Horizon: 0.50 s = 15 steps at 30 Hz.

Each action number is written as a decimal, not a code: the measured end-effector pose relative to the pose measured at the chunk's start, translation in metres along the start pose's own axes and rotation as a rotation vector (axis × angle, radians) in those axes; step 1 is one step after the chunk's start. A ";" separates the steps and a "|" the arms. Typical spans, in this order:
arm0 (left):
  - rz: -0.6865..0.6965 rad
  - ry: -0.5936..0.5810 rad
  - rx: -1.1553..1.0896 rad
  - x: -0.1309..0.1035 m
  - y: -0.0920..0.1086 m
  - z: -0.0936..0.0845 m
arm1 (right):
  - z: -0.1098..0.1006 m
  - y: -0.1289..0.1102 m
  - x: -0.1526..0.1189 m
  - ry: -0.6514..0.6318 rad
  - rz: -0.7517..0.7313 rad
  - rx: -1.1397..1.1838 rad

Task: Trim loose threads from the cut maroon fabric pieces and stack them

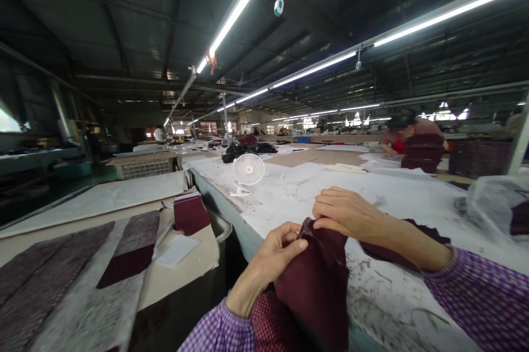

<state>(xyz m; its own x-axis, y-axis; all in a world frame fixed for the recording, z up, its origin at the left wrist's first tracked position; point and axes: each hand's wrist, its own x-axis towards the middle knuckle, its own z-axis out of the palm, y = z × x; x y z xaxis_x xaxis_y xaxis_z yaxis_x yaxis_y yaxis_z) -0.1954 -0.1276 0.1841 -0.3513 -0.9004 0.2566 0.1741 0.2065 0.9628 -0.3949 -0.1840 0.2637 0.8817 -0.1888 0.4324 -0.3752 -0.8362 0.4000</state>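
Observation:
A maroon piece of fabric [318, 286] hangs from both hands over the near edge of the table. My left hand [275, 253] pinches its upper left edge between thumb and fingers. Close by, my right hand [345, 211] grips the top edge, with its fingers curled over and the thumb below. A paler, rough strip shows along the edge between the two hands. Under my right forearm, another dark maroon fabric piece [388, 253] lies on the white-covered table [297, 187], partly hidden by the arm.
A small white fan [248, 169] stands on the table ahead, with black bundled items [248, 151] behind it. At left, a lower table carries maroon fabric stacks [190, 213] and white paper [177, 250]. A co-worker [407, 134] is across at right, near a clear plastic bag [496, 206].

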 end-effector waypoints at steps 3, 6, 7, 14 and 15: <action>0.026 -0.087 0.113 -0.005 0.005 -0.007 | 0.001 0.002 0.000 -0.002 -0.010 -0.016; 0.059 0.021 0.325 -0.004 0.011 -0.011 | -0.003 0.000 0.003 0.013 -0.037 -0.042; 0.072 0.079 0.402 -0.002 0.013 -0.011 | -0.005 -0.003 0.005 0.021 -0.043 -0.056; 0.054 0.260 0.309 0.006 0.011 0.004 | -0.008 -0.026 0.013 0.078 -0.088 -0.206; 0.049 0.271 0.241 0.005 0.010 0.003 | -0.009 -0.023 0.009 0.096 -0.082 -0.202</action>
<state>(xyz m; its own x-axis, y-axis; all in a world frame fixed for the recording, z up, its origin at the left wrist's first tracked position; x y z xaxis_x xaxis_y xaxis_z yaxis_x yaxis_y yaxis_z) -0.1986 -0.1289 0.1956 -0.0856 -0.9493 0.3026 -0.0485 0.3073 0.9504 -0.3808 -0.1617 0.2655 0.8838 -0.0665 0.4631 -0.3617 -0.7251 0.5860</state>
